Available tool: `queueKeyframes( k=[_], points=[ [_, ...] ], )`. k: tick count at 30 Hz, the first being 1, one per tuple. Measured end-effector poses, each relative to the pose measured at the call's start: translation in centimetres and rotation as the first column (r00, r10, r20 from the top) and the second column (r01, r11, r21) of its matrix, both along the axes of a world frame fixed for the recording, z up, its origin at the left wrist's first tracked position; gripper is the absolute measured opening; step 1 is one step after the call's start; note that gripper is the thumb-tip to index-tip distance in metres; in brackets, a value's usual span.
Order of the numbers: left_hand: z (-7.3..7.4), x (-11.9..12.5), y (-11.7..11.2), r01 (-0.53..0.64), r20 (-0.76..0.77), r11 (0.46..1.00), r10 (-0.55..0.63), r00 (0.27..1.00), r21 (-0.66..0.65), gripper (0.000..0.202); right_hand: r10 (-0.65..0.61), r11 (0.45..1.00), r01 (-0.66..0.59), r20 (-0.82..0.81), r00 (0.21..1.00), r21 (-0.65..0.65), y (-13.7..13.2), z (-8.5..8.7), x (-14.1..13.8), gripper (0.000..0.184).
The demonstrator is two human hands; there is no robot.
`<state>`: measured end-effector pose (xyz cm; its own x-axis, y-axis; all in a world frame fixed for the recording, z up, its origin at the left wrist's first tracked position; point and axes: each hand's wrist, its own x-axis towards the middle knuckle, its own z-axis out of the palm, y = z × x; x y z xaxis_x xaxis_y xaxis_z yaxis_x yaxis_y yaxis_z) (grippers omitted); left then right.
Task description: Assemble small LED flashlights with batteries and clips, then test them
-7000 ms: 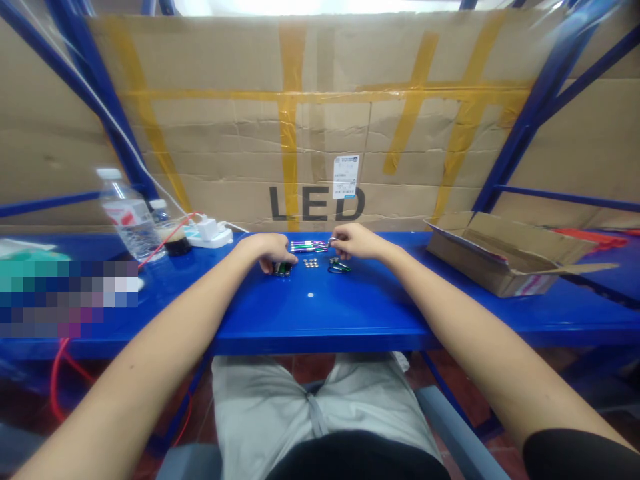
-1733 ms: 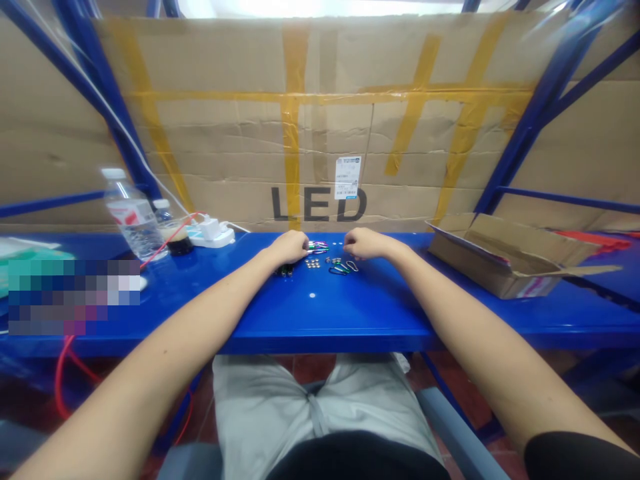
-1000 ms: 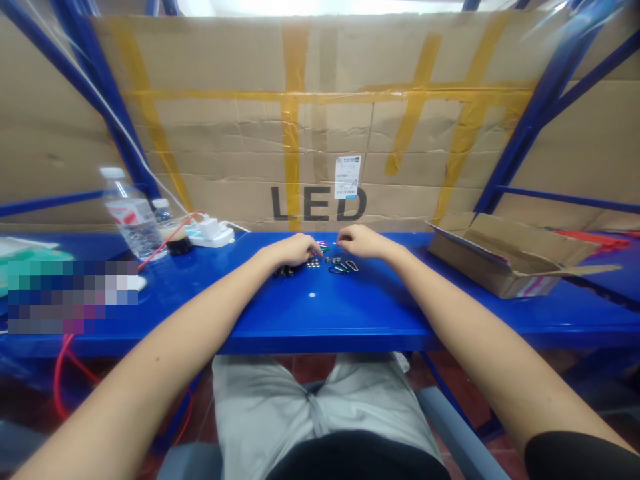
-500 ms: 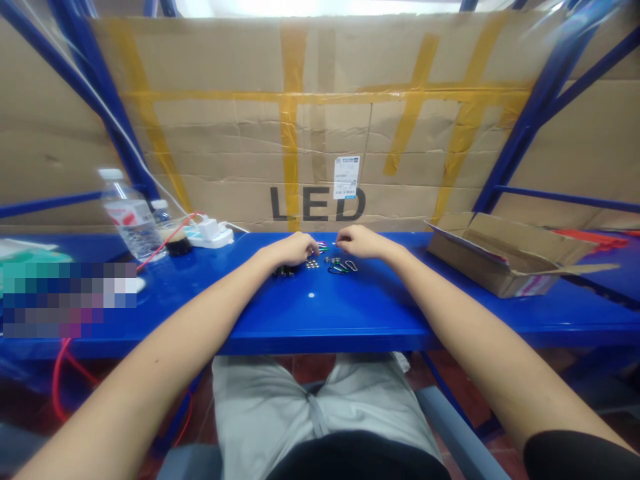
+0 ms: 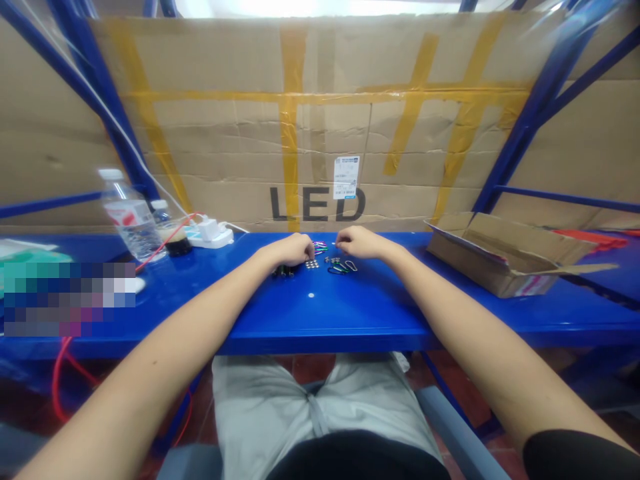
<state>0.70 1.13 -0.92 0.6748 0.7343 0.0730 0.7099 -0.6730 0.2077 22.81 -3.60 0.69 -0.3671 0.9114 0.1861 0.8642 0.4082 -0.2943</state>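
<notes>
We have both hands over the middle of the blue counter [image 5: 320, 317], near its far edge. Our left hand [image 5: 296, 249] is curled with the fingertips pointing down, just beside a row of small silver pieces [image 5: 313, 264] and the slim coloured tubes [image 5: 321, 248], which show purple and green. The fingers hide whatever may be between them, so we cannot tell if that hand grips anything. A few dark pieces [image 5: 284, 271] lie right below it, partly covered by the wrist. Our right hand [image 5: 354, 241] is bent too, its fingertips low and turned inward, near a loose group of small metal bits [image 5: 332, 259]; we cannot tell whether it has hold of something. In front of it lie the green and dark carabiners [image 5: 339, 268], with a silver carabiner [image 5: 352, 266] just to their right. The tubes sit between our two hands, at the back of these little groups.

Farther off to our right we see an open cardboard box [image 5: 493, 267] with its flaps spread. To our left stand a large water bottle [image 5: 131, 223] and a smaller bottle with dark liquid [image 5: 177, 245], beside a white power strip [image 5: 213, 235]. A big taped cardboard sheet [image 5: 240, 153] marked LED rises behind the counter
</notes>
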Motion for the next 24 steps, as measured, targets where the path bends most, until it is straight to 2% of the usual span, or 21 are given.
queueKeyframes(
  k=[3, 7, 12, 15, 19, 22, 24],
  points=[
    [-0.1, -0.1, 0.5, -0.026, 0.027, 0.996, 0.024, 0.999, 0.084, 0.035, 0.000, 1.000, 0.000, 0.000, 1.000, 0.004, 0.0, 0.0, 0.0, 0.019],
    [-0.4, -0.3, 1.1, -0.044, 0.023, 0.976, 0.040, 0.999, 0.213, 0.022, -0.011, 1.000, 0.011, 0.005, 1.000, 0.013, 0.0, 0.1, -0.1, 0.020],
    [-1.0, -0.3, 1.1, -0.082, -0.027, 0.982, 0.088, 0.996, 0.171, 0.011, -0.015, 1.000, 0.015, 0.002, 1.000, 0.016, -0.1, 0.1, -0.2, 0.020],
    [-1.0, -0.3, 0.9, -0.097, 0.054, 0.983, 0.090, 0.994, 0.154, 0.010, -0.005, 0.999, 0.006, -0.028, 1.000, 0.036, -0.1, -0.1, -0.3, 0.019],
    [-0.4, -0.1, 0.0, -0.022, 0.269, 0.976, -0.039, 0.962, 0.218, 0.014, 0.042, 0.996, -0.028, -0.170, 0.984, 0.087, 0.1, -0.5, -0.6, 0.022],
    [0.2, 0.4, -1.1, 0.078, 0.353, 0.960, -0.173, 0.919, 0.269, 0.014, 0.163, 0.986, -0.141, -0.325, 0.932, 0.092, 0.3, -0.8, -0.9, 0.030],
    [0.4, 0.7, -1.7, 0.116, 0.385, 0.950, -0.226, 0.895, 0.289, 0.014, 0.208, 0.978, -0.203, -0.389, 0.898, 0.055, 0.4, -1.1, -1.2, 0.028]
  ],
)
